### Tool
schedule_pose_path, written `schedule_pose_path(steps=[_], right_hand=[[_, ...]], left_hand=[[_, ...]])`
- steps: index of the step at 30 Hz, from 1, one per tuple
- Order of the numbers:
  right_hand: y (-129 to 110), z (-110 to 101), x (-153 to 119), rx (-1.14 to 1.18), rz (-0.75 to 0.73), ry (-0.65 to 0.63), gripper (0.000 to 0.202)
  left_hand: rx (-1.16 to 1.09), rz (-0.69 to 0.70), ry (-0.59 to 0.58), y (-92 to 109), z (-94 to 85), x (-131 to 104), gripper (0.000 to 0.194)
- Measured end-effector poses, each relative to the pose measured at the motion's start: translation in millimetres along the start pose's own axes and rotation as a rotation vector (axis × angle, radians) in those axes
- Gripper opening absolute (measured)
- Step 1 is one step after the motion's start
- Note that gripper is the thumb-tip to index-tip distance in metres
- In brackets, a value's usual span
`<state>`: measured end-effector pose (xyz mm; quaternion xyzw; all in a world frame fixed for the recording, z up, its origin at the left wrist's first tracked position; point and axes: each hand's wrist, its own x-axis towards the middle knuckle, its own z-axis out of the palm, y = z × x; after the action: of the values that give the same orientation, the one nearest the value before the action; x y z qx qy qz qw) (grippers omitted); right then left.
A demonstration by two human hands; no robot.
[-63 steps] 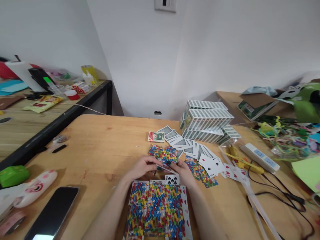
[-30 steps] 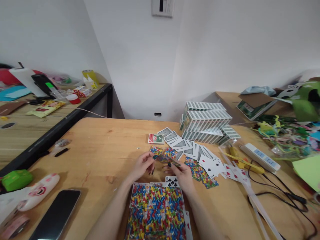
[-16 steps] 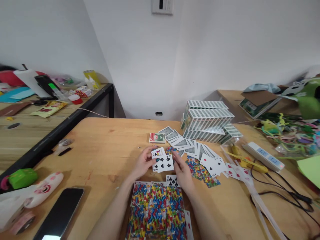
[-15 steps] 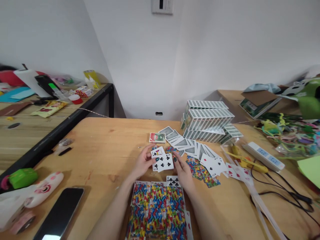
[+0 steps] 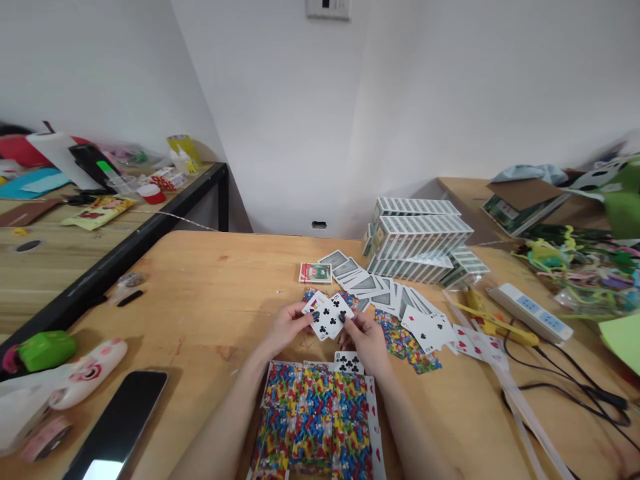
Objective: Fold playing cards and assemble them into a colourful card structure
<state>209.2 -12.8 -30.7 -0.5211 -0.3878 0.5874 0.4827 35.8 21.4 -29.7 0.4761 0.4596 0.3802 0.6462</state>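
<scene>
My left hand [image 5: 286, 327] pinches the left side of a few face-up playing cards [image 5: 329, 317], a six of clubs on top and a face card partly behind it. The fingers of my right hand [image 5: 367, 339] close on the right edge of the same cards, thumb on the six. Just below lies a ten of clubs [image 5: 349, 362], at the top of rows of cards with colourful patterned backs [image 5: 315, 420] between my forearms. Beyond my hands, more colourful-backed cards [image 5: 400, 339] lie under a fan of grey-backed cards [image 5: 367, 283].
Striped card boxes [image 5: 417, 237] are stacked at the back, with a small card box [image 5: 315, 273] nearer. A phone [image 5: 120, 423] lies front left. At right are a glue gun [image 5: 493, 322], power strip [image 5: 533, 310] and black cables [image 5: 575, 380].
The held cards have turned so the six of clubs is tilted, and my right thumb has moved onto it. More red-suited cards show along the right edge of the patterned rows.
</scene>
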Motion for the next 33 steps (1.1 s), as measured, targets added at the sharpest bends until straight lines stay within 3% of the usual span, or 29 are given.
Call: schedule_pose_path(steps=[4,9,14,17,26,33], right_hand=[[0.1,-0.2,0.5,-0.072,-0.097,0.141,0.030],[-0.1,0.3,1.3,-0.170,-0.140,0.205,0.033],[4.0,0.1,3.6,-0.184,-0.123,0.294,0.036],[5.0,-0.8,4.2,-0.199,-0.118,0.275,0.035],[0.3,-2.0,2.9,-0.240,-0.167,0.059,0.034],[4.8,-6.1,6.6,-0.243,-0.143,0.052,0.034]], left_hand=[[0.083,0.006,-0.127,1.0,1.4,-1.9,0.023],[0.111,0.045,-0.060,-2.9,-1.0,-0.8,0.025],[0.241,0.063,-0.115,-3.3,-3.9,-0.5,0.029],[0.275,0.080,-0.111,-1.8,-4.0,-0.4,0.030],[0.155,0.059,0.033,-1.6,-2.1,1.2,0.029],[0.140,0.061,0.113,-2.8,-3.0,2.6,0.031]])
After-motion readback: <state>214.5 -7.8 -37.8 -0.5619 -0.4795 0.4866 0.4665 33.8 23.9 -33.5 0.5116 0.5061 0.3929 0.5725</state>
